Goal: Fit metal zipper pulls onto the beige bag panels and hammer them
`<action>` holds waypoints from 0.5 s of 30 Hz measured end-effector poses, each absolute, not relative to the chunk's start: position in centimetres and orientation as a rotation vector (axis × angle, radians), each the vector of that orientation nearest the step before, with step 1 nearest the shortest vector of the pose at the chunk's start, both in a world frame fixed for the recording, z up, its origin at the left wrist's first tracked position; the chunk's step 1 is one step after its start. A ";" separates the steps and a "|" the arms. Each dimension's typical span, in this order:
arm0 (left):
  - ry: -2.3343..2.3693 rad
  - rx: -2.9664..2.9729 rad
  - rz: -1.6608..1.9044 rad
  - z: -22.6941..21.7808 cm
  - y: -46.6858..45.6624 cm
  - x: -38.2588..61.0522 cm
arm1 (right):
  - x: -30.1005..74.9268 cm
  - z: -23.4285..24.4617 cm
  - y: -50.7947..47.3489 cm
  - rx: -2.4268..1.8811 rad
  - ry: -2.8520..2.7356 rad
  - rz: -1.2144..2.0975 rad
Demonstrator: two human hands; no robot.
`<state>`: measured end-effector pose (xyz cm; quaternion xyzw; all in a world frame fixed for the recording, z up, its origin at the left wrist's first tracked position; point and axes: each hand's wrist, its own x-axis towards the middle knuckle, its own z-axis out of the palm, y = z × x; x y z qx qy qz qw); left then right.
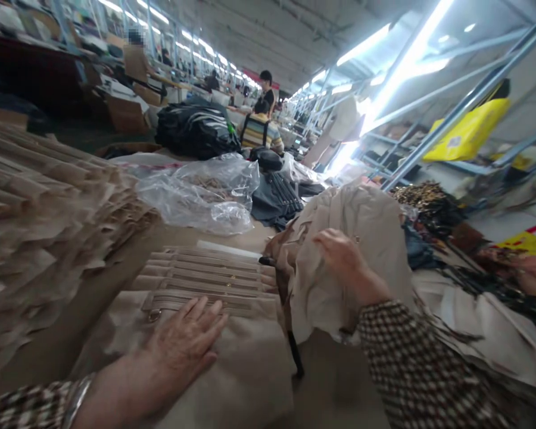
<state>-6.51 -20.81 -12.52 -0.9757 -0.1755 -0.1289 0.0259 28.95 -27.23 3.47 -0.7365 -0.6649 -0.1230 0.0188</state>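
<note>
- Workbench (67, 310), long factory hall; nearest, left hand (183, 339) open, palm down, fingers spread, pressing on a beige fabric piece (223, 369); silver bangle (78, 402) at the wrist, checked sleeve (27, 405) above it
- Beyond that hand, stitched strap bands (205, 274) lie in parallel rows on the same fabric, with a small metal ring (154, 316) at one end; this piece lies flat
- Right hand (343, 259) palm down on bunched beige cloth (321, 310); fingers (326, 241) draped over the fold; cannot tell whether it is closing on the cloth; black strap (295, 351) hangs beside it
- Done so far, as it lies: one piece flat, one bunched; left: a tall layered stack of tan pieces (40, 208) beside them
- Farther on: clear plastic bag (196, 196), dark folded fabric (274, 199), black bin bag (196, 131)
- Far end: seated person (259, 128), standing person (265, 89); yellow bag (469, 131) on metal shelving (464, 107)
</note>
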 end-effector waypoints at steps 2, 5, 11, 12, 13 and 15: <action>-0.593 -3.034 -0.404 -12.2 -20.8 -6.5 | 34.5 6.1 -27.3 -2.487 -1.959 -0.611; -0.625 -3.044 -0.430 -11.9 -21.0 -6.6 | 39.7 8.4 -26.6 -2.554 -2.068 -0.636; -0.717 -3.029 -0.487 -14.1 -21.2 -7.1 | 41.3 9.6 -24.7 -2.461 -2.443 -0.570; -0.736 -3.036 -0.482 -14.3 -21.2 -7.1 | 41.3 9.8 -24.6 -2.449 -2.506 -0.577; -0.746 -3.048 -0.463 -14.3 -21.3 -7.1 | 41.3 10.0 -24.6 -2.441 -2.563 -0.588; -0.762 -3.072 -0.396 -13.8 -21.3 -7.0 | 41.2 10.4 -24.4 -2.435 -2.637 -0.636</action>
